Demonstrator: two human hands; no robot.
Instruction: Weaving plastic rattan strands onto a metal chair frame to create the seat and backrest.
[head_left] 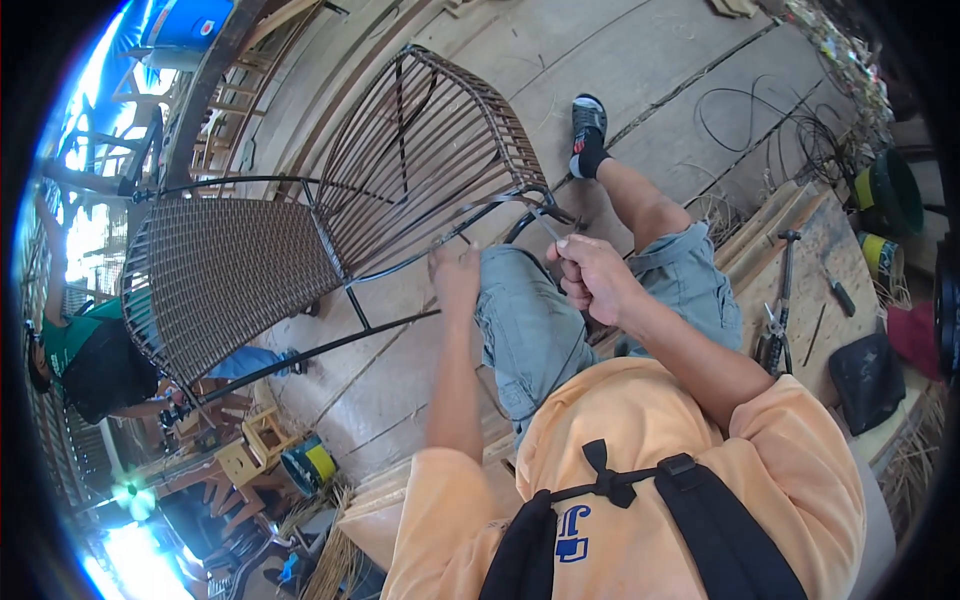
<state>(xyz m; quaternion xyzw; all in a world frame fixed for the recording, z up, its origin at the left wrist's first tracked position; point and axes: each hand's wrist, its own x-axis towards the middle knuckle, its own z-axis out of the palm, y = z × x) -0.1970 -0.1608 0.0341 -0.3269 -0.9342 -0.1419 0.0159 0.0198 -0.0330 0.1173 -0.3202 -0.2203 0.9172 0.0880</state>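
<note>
- Your chair frame lies tilted on the floor in front of you, reaching out to the left of your knees.
- The woven panel on the frame's left part shows close crossing rows nearly all over; that part looks done, or close to it.
- The slatted panel on the frame's right part has strands running one way only, with floor showing between them; if it is meant to match, the cross-weaving is left to do.
- The wrapped rim along the frame's right edge looks covered down to the near corner.
- At that corner, your right hand pinches a loose strip, so this end seems not yet fastened.
- Your left hand is blurred, beside the frame's near bar; you cannot tell here whether it grips anything.
- Loose strands lie well right of the frame.
</note>
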